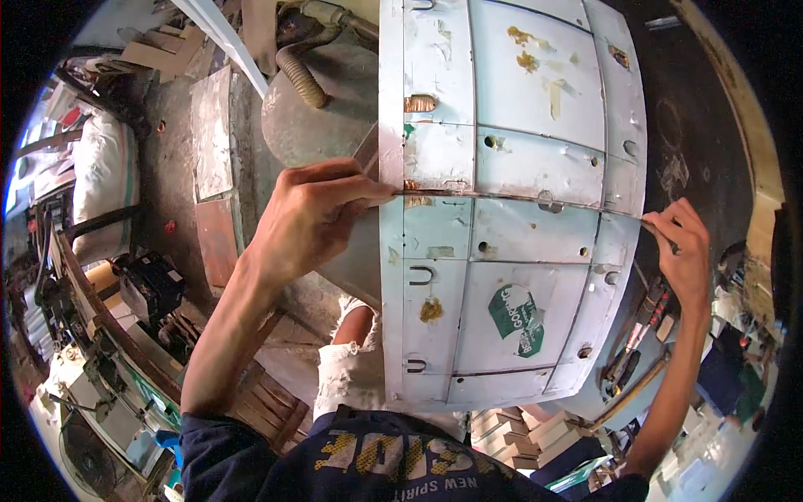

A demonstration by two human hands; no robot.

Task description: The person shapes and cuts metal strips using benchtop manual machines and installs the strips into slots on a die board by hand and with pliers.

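A large white board (539, 155), cut with dark slits and small holes, lies before me. Across its width runs a thin dark strip (510, 197); whether it rests in a slit or just above the surface I cannot tell. My left hand (314, 209) pinches the strip's left end at the board's left edge. Beyond the right edge, my right hand (684, 251) grips the other end between thumb and fingers. A torn green-and-white sticker (517, 322) and brown glue stains (431, 310) mark the board.
A ribbed hose (301, 77) hangs over a round grey surface (314, 125) at the upper left. Several hand tools (640, 335) lie to the right of the board. Left of me are a black battery-like box (150, 284) and a white sack (104, 180).
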